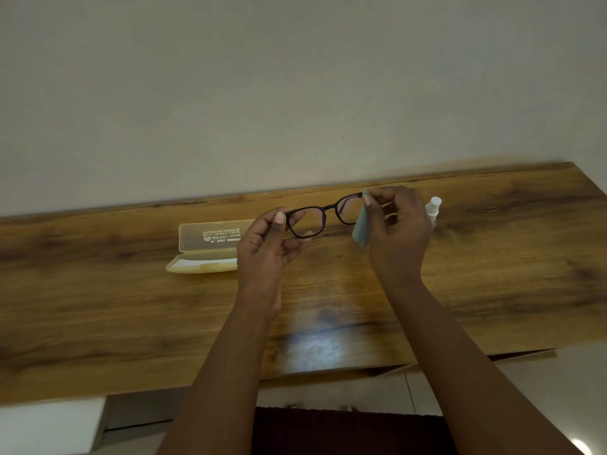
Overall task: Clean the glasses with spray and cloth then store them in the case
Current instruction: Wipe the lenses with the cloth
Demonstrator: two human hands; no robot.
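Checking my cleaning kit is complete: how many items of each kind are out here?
Glasses: 1
Cloth: 1
Spray bottle: 1
Case, open: 1
Total: 4

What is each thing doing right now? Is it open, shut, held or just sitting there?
glasses: held up above the table by both hands.
cloth: pinched in the right hand at the frame's end.
left hand: gripping the frame's other end.
case: open, lying on the table.
spray bottle: standing upright, untouched.
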